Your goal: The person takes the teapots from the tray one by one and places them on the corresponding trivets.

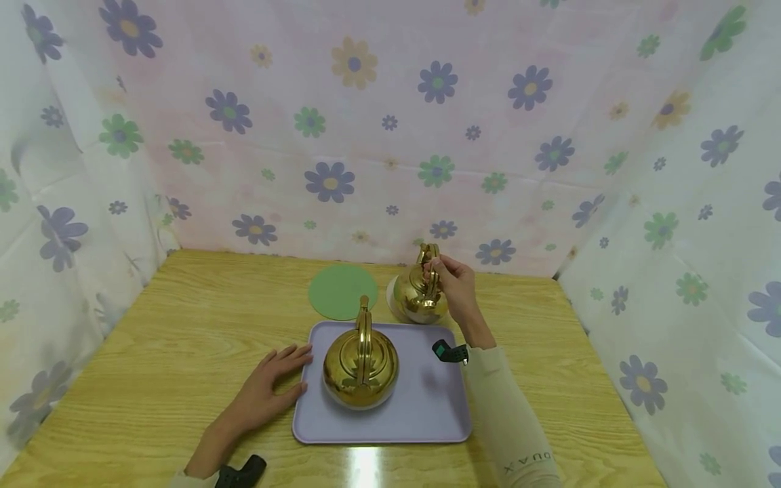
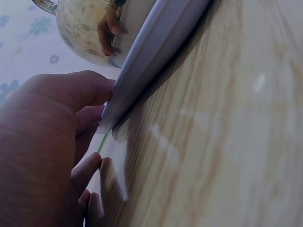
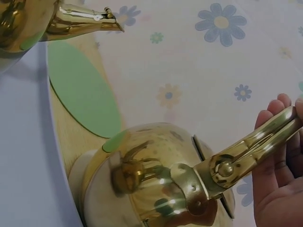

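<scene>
Landmark: the purple tray [image 1: 433, 413] on the wooden table [image 1: 183, 339]. Two gold kettles. Front kettle [image 1: 342, 369] stands on the tray, left of its middle, spout toward the far edge, no hand on it. Back kettle [image 1: 407, 295] is off the tray, just beyond its far edge, toward the right, over a white mat [image 1: 392, 299] that is partly hidden; can't tell if it rests fully on it. Green mat [image 1: 344, 291] beyond the tray's far edge, toward the left, bare.

Right hand [image 1: 457, 288]: fingers curled round the back kettle's handle [image 3: 255, 146]. Left hand [image 1: 262, 393]: fingers spread, mostly straight, thumb touching the tray's left edge, likely steadying it.

Step in hand, my read: handling the back kettle by its handle, either placing or picking up; one moment doesn't settle which. Next move probably calls for keeping that kettle level, clear of the tray's rim, with the tray held steady.
</scene>
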A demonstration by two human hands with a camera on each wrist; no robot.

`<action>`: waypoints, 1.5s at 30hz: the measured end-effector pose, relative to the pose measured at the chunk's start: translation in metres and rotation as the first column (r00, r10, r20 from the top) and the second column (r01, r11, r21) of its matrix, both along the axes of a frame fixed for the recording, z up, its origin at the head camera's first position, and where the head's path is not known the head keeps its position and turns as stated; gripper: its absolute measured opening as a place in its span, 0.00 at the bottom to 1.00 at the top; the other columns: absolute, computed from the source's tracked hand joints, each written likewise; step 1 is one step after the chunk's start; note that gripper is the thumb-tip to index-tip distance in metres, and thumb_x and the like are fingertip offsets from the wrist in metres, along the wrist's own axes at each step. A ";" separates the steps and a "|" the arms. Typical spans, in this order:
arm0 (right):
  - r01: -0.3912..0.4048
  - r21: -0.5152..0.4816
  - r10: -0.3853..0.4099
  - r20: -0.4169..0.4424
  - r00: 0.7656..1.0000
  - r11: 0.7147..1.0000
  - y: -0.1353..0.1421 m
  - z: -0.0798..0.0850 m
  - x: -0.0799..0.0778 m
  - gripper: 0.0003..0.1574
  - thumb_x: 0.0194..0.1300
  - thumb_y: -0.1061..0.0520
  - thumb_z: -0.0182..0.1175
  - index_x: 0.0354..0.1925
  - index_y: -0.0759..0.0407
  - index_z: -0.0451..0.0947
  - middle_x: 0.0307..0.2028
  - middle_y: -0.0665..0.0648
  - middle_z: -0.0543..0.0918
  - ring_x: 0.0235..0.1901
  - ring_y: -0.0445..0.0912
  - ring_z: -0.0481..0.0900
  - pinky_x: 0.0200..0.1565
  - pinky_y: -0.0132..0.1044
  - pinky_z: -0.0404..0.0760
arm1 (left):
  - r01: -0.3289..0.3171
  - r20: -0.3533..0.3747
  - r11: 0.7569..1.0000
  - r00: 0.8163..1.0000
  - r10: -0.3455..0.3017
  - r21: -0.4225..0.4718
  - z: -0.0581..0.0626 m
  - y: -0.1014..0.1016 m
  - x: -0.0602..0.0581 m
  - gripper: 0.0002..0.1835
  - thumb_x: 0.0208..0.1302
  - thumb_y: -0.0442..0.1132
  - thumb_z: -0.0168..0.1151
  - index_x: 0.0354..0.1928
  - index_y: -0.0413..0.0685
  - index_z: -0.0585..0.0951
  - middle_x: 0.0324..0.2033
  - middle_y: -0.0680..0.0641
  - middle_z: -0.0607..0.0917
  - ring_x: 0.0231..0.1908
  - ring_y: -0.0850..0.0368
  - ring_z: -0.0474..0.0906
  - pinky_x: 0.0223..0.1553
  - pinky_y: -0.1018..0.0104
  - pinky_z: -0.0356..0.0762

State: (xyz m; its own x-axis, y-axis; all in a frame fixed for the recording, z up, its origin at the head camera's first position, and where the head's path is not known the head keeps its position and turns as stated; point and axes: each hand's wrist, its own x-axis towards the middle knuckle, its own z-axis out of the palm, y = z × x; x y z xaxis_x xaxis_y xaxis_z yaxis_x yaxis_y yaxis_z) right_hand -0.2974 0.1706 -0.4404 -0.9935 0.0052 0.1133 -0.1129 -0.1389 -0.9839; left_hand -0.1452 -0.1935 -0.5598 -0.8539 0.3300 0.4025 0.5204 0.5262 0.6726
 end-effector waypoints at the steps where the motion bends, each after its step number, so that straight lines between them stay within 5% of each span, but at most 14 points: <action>1: -0.003 0.007 0.002 0.012 1.000 1.000 0.001 0.001 0.000 0.25 0.78 0.58 0.55 0.61 0.79 0.74 0.36 0.53 0.87 0.33 0.40 0.85 0.39 0.31 0.86 | 0.000 -0.001 1.000 1.000 0.000 0.002 0.000 0.000 0.000 0.25 0.63 0.38 0.71 0.62 0.45 0.82 0.67 0.42 0.78 0.68 0.31 0.68 0.76 0.68 0.41; 9: -0.039 -0.009 0.039 0.096 0.995 0.999 0.004 0.004 0.003 0.24 0.78 0.58 0.55 0.64 0.73 0.74 0.50 0.69 0.85 0.40 0.45 0.87 0.44 0.31 0.86 | -0.008 0.007 1.000 1.000 0.008 -0.011 0.003 -0.001 0.000 0.24 0.63 0.39 0.71 0.63 0.47 0.82 0.67 0.43 0.78 0.68 0.32 0.68 0.75 0.49 0.49; 16: -0.040 -0.070 0.047 0.100 0.994 0.997 0.002 -0.002 0.002 0.26 0.78 0.55 0.55 0.63 0.75 0.73 0.43 0.61 0.87 0.34 0.41 0.86 0.43 0.31 0.86 | -0.010 0.017 1.000 1.000 0.010 -0.013 0.004 -0.001 0.000 0.24 0.64 0.39 0.71 0.63 0.48 0.82 0.67 0.43 0.78 0.68 0.32 0.67 0.73 0.40 0.51; 25: -0.029 -0.086 0.030 0.014 0.999 0.996 0.004 -0.013 0.011 0.31 0.81 0.49 0.49 0.63 0.76 0.72 0.58 0.72 0.81 0.47 0.46 0.87 0.52 0.36 0.85 | -0.010 0.006 1.000 1.000 0.010 -0.011 0.002 -0.001 0.000 0.25 0.63 0.39 0.71 0.63 0.47 0.82 0.67 0.42 0.78 0.68 0.31 0.68 0.77 0.55 0.46; 30: 0.053 -0.141 -0.051 0.020 0.999 0.989 0.009 -0.012 0.021 0.28 0.80 0.50 0.53 0.65 0.69 0.74 0.53 0.56 0.85 0.51 0.42 0.85 0.56 0.36 0.83 | -0.010 -0.009 1.000 1.000 0.010 -0.009 0.003 -0.001 0.002 0.24 0.63 0.39 0.71 0.62 0.46 0.82 0.66 0.42 0.79 0.67 0.31 0.68 0.77 0.64 0.44; 34: 0.092 -0.195 -0.097 -0.016 0.995 0.976 0.015 -0.011 0.029 0.26 0.80 0.52 0.53 0.63 0.71 0.74 0.47 0.51 0.87 0.51 0.44 0.84 0.64 0.46 0.79 | -0.010 -0.005 1.000 1.000 0.010 -0.009 0.002 0.000 0.001 0.25 0.63 0.39 0.71 0.62 0.46 0.82 0.67 0.42 0.78 0.67 0.32 0.68 0.76 0.70 0.42; 38: 0.135 -0.251 -0.145 -0.021 0.989 0.958 0.020 -0.010 0.038 0.24 0.80 0.56 0.52 0.62 0.74 0.74 0.44 0.50 0.89 0.50 0.46 0.85 0.63 0.49 0.79 | -0.011 0.006 1.000 1.000 0.011 -0.008 0.003 0.000 0.002 0.25 0.63 0.39 0.71 0.63 0.46 0.82 0.67 0.42 0.78 0.68 0.31 0.68 0.77 0.63 0.44; 45: 0.158 -0.329 -0.165 0.007 0.986 0.931 0.025 -0.008 0.056 0.22 0.80 0.55 0.51 0.58 0.71 0.79 0.41 0.51 0.90 0.47 0.46 0.87 0.53 0.41 0.86 | -0.012 0.008 1.000 1.000 0.012 -0.011 0.002 0.000 0.002 0.25 0.63 0.39 0.71 0.63 0.46 0.82 0.67 0.42 0.78 0.68 0.31 0.67 0.77 0.60 0.45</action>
State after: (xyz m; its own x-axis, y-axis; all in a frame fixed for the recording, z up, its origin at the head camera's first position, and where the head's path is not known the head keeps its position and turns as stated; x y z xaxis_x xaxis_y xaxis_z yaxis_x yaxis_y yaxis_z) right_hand -0.2414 0.1956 -0.4482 -0.9737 0.2054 0.0987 -0.1805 -0.4309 -0.8842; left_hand -0.1428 -0.1933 -0.5574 -0.8612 0.3237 0.3918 0.5082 0.5396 0.6713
